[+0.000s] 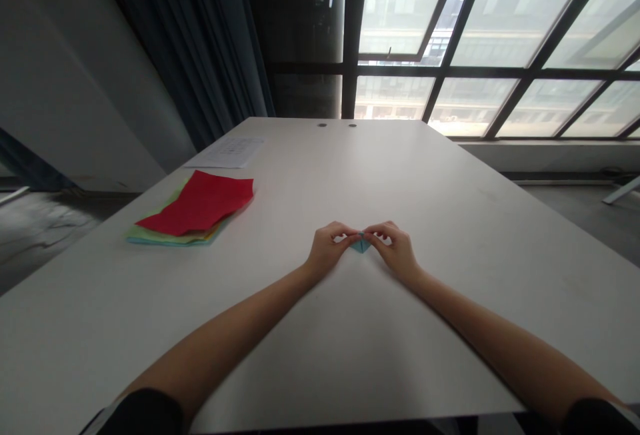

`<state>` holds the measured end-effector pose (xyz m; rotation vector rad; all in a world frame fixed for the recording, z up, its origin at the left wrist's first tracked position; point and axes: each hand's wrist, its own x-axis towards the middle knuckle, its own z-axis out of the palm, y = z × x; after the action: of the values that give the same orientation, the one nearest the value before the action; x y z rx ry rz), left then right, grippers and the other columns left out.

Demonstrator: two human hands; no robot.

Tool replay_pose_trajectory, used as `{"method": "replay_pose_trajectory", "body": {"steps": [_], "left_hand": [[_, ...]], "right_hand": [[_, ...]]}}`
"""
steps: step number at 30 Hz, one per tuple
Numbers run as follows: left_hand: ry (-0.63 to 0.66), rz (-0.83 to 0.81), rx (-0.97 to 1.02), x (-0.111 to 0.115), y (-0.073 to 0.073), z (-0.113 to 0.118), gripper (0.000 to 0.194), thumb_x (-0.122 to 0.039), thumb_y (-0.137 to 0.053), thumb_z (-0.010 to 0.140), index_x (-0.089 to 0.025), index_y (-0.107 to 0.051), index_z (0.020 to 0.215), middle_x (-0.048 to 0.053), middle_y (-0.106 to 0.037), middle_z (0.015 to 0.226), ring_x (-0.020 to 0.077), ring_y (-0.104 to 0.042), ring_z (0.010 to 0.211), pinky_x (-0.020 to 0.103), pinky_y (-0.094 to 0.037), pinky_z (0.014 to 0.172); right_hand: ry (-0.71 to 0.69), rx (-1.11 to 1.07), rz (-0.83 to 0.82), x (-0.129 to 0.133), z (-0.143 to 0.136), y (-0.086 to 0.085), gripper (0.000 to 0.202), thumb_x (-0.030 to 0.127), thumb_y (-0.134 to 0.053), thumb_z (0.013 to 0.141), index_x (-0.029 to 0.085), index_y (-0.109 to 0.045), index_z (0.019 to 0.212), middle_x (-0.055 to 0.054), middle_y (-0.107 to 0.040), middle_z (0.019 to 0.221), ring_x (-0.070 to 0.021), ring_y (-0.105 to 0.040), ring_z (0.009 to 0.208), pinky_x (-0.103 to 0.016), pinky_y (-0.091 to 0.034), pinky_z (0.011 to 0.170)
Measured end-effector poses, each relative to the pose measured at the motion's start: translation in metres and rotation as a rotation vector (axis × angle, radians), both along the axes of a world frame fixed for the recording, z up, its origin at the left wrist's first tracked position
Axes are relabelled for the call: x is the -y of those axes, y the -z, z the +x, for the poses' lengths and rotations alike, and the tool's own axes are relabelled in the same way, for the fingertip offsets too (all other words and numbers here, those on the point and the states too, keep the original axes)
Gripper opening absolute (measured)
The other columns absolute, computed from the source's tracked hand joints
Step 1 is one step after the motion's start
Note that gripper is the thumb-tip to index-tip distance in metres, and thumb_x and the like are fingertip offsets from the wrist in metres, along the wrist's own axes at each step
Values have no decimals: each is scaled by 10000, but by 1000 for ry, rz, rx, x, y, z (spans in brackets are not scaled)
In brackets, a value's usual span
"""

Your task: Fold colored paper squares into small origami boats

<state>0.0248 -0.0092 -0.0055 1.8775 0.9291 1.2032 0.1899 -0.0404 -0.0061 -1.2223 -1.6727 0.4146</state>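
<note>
A small folded piece of light blue paper point(362, 246) is held between my two hands above the middle of the white table point(320, 335). My left hand point(331, 246) pinches its left side between thumb and fingers. On the opposite side, my right hand point(393, 246) grips it in the same kind of pinch, and the fingertips of both hands nearly meet at its top. A crease or edge runs down the paper's middle toward a point at the bottom. Fingers cover its upper and outer parts.
To the left lies a stack of coloured paper, a red sheet point(200, 203) on top of green point(145, 231) and blue ones. Behind it rests a white printed sheet point(227, 153). Two round dark grommets point(323, 125) mark the table's far end. A dark blue curtain point(195, 42) hangs beyond, beside windows.
</note>
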Motion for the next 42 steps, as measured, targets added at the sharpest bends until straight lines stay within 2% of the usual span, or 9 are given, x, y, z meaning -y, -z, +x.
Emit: {"method": "replay_pose_trajectory", "body": {"steps": [5, 11, 15, 19, 24, 27, 32, 37, 42], "left_hand": [[-11, -7, 50, -2, 3, -2, 156, -343, -623, 711, -203, -682, 748, 27, -657, 734, 149, -558, 708, 266, -419, 666], [-123, -65, 132, -9, 9, -3, 181, -345, -618, 710, -181, -671, 768, 29, -660, 763, 142, -554, 705, 250, -395, 635], [-164, -116, 139, -11, 10, -4, 203, -358, -613, 706, -175, -667, 777, 20, -647, 741, 116, -502, 609, 231, -368, 567], [-118, -119, 113, -12, 11, -6, 210, -354, -604, 713, -167, -655, 795, 20, -627, 729, 109, -486, 597, 226, -376, 570], [-94, -106, 47, -10, 11, -7, 190, -326, -581, 727, -161, -636, 802, 8, -591, 666, 98, -472, 565, 209, -368, 541], [-112, -99, -7, -9, 9, -7, 159, -289, -567, 724, -160, -630, 792, -6, -569, 623, 90, -454, 537, 201, -355, 521], [-90, -138, -69, -10, 8, -6, 135, -226, -546, 698, -157, -636, 771, -21, -547, 563, 87, -446, 505, 194, -348, 500], [-119, -134, -92, -10, 9, -5, 144, -154, -500, 671, -160, -620, 749, -41, -505, 520, 82, -430, 481, 190, -341, 491], [-173, -47, -155, -9, 9, -5, 146, -106, -436, 666, -158, -571, 689, -35, -518, 591, 78, -436, 510, 191, -347, 516]], "right_hand": [[24, -85, -40, -3, 1, 4, 157, 357, -571, 756, 221, -649, 755, -23, -630, 702, -154, -504, 648, -291, -420, 611], [48, -198, -110, -14, 12, 13, 204, 380, -556, 750, 188, -612, 791, -29, -619, 722, -148, -532, 662, -283, -433, 616], [24, -150, -84, -15, 16, 11, 204, 373, -525, 774, 192, -572, 858, -31, -617, 737, -154, -553, 696, -286, -449, 635], [-7, -49, -52, -13, 17, 9, 203, 359, -500, 798, 205, -568, 909, -42, -624, 786, -162, -569, 725, -287, -465, 640], [-94, 92, -11, -10, 18, 8, 164, 320, -461, 828, 213, -573, 883, -43, -622, 827, -154, -576, 738, -276, -473, 660], [-130, 168, 9, -8, 19, 7, 144, 312, -466, 823, 211, -563, 856, -45, -603, 788, -153, -568, 715, -266, -470, 612], [-96, 178, 16, -7, 17, 7, 122, 324, -541, 767, 203, -541, 786, -32, -575, 730, -147, -561, 663, -271, -467, 609], [-70, 157, 18, -8, 14, 6, 43, 194, -515, 739, 191, -533, 778, -31, -567, 767, -131, -556, 675, -254, -474, 621], [-1, 228, 36, -8, 11, 7, 201, 113, -480, 700, 185, -568, 866, -35, -589, 831, -139, -554, 730, -260, -464, 647]]}}
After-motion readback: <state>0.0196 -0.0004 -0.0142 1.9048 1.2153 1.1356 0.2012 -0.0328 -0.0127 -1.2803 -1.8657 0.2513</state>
